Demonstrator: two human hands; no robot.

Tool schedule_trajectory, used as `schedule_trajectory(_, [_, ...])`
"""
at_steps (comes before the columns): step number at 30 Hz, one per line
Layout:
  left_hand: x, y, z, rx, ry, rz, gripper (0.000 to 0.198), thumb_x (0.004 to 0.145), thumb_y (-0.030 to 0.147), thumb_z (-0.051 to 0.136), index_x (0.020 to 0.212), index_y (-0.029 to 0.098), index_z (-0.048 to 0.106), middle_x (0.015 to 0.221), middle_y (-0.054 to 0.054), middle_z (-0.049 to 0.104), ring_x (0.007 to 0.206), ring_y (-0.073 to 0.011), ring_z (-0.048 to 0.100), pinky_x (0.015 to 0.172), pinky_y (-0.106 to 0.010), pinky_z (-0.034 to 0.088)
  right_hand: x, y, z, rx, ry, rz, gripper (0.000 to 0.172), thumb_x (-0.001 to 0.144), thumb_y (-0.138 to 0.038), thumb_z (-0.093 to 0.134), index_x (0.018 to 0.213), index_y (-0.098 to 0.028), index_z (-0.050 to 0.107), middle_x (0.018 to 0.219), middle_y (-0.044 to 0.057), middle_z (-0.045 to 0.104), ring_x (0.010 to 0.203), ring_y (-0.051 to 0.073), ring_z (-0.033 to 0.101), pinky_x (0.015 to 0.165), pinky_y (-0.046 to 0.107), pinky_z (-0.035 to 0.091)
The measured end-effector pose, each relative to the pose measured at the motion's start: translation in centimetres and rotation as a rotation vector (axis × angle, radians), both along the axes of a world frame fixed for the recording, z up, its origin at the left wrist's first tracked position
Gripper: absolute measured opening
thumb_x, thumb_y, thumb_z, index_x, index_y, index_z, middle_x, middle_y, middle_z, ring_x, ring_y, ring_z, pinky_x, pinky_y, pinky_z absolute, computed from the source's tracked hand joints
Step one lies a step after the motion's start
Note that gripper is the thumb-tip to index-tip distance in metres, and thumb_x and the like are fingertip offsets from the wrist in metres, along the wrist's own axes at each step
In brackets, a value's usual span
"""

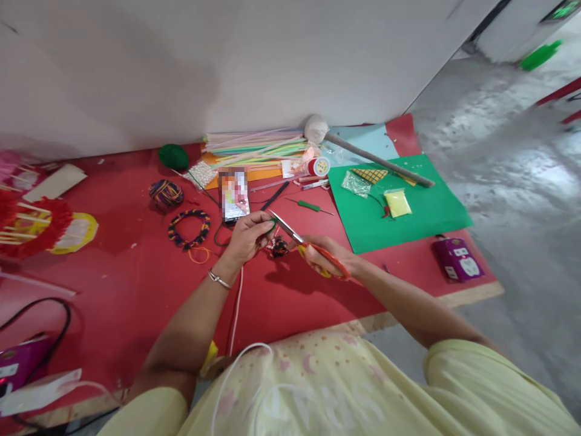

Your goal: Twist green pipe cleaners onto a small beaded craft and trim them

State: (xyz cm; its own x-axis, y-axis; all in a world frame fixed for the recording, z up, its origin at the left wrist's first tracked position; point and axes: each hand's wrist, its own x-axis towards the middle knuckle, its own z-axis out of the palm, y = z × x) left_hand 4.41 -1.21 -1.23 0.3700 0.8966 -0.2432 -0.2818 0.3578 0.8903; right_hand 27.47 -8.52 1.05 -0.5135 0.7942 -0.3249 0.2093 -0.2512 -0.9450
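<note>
My left hand pinches a dark green strand of yarn, just in front of a lit phone. In my right hand is a pair of scissors with red and yellow handles. Their blades point up and left, with the tips close to my left fingers. I cannot tell whether the blades touch the strand. Between the hands is a small dark multicoloured yarn piece with pale beads. A braided yarn ring with an orange loop lies left of my left hand.
A green yarn ball and a multicoloured one lie at the back left. Pale sticks, a green crochet hook and a long-handled mallet are behind and right. A green sheet carries small packets. A purple box stands at the right edge.
</note>
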Motion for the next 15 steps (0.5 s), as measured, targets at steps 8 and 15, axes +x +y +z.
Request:
schedule_trajectory(8, [-0.03,-0.02,-0.03,0.000,-0.004,0.002,0.027,0.069,0.034,0.080,0.072,0.016,0.059,0.052,0.000,0.062,0.036,-0.0060,0.044,0.036,-0.016,0.028,-0.03,-0.20,-0.14,-0.013,0.030,0.000,0.068,0.091,-0.072,0.053,0.127,-0.015,0.060,0.071,-0.002,0.051,0.053,0.008,0.048,0.045,0.018,0.042])
schedule_trajectory(15, [-0.14,0.07,0.05,0.011,-0.001,-0.011,0.028,0.069,0.034,0.079,0.074,0.016,0.059,0.053,0.000,0.062,0.036,-0.0059,0.044,0.036,-0.016,0.027,-0.11,-0.37,0.18,-0.075,0.048,-0.027,0.072,0.091,-0.075,0.048,0.129,-0.015,0.059,0.068,-0.003,0.047,0.048,0.008,0.046,0.040,0.017,0.038])
